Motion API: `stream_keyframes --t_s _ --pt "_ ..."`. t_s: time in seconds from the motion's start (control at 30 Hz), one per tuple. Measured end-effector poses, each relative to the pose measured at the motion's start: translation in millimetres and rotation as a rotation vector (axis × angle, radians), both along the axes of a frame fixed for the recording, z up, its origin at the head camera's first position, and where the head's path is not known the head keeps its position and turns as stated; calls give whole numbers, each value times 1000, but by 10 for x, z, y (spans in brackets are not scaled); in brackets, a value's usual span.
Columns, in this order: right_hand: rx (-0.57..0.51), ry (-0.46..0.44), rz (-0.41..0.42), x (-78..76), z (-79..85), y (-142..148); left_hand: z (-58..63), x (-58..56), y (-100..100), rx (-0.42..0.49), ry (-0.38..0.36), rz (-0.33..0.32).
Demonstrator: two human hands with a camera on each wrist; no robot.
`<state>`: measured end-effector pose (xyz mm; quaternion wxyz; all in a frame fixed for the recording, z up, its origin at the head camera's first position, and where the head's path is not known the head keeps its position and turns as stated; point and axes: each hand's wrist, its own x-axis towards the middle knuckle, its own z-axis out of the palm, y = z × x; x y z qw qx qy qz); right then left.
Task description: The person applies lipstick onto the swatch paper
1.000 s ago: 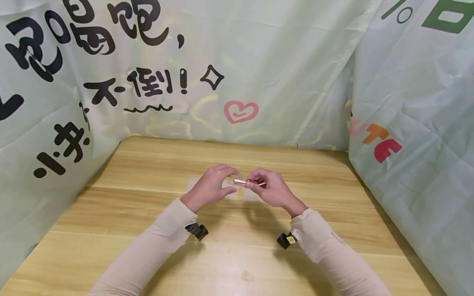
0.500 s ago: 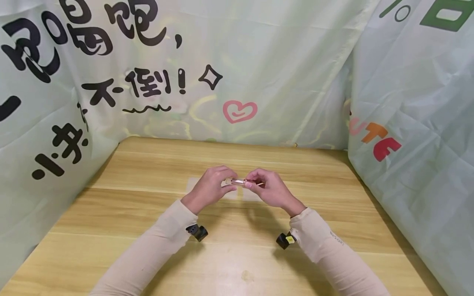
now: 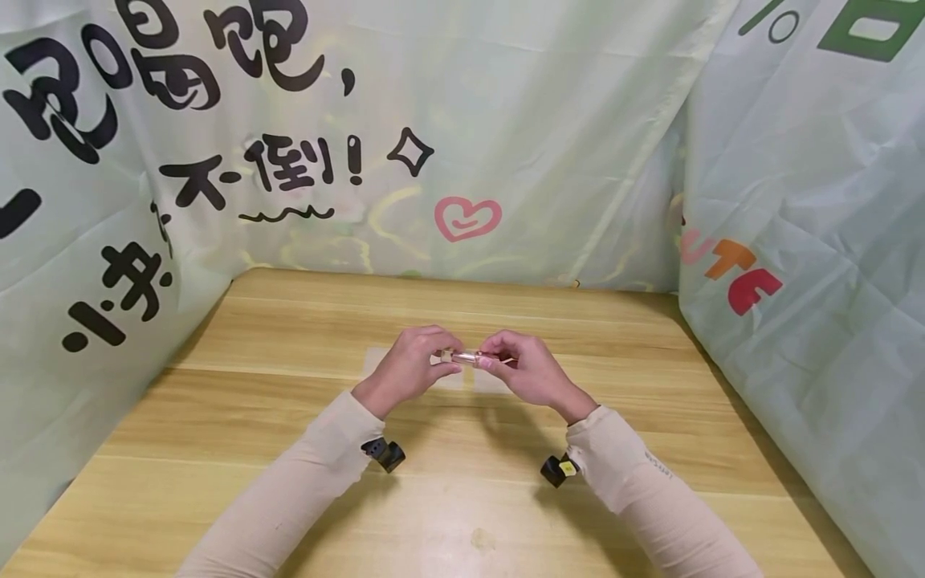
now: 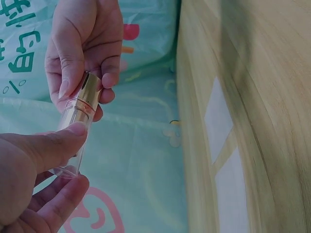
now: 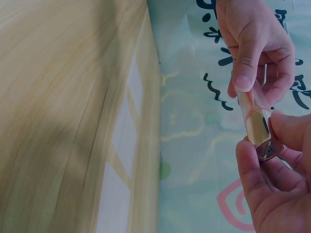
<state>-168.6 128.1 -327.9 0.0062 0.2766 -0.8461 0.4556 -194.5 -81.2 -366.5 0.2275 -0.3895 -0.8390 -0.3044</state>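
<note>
Pinching, left fingers (image 4: 60, 144) hold a clear cap (image 5: 249, 102), right fingers (image 5: 252, 170) the gold tube (image 5: 257, 127) partly inside.

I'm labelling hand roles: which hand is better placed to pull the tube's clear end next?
Probably the left hand: it pinches the clear end, while the right hand holds the gold end.

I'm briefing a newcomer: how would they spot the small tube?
Find the wooden table, then the left hand and right hand above it. The small tube bridges them: clear at the left end, gold at the right. Unlike the flat white patches below, it is held in the air.
</note>
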Motion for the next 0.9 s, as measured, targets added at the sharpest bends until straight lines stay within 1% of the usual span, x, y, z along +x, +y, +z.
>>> stream_keyframes --t_s 0.2,0.43,0.47,0.57,0.8,0.9 --pt "5 -11 7 -3 -10 14 -10 -5 2 -11 -14 -10" --pt "-3 -25 10 -218 -306 85 -4 9 -4 -35 -38 -8" --pt "-6 -26 10 -234 -328 91 -1 11 -6 -38 -42 -7" --pt "-12 -28 13 -255 -359 106 6 14 -9 -43 -51 -8" --pt "-19 -28 30 -263 -364 129 17 11 -12 -54 -61 -22" --pt "-11 -24 20 -268 -365 162 35 20 -42 -64 -66 -2"
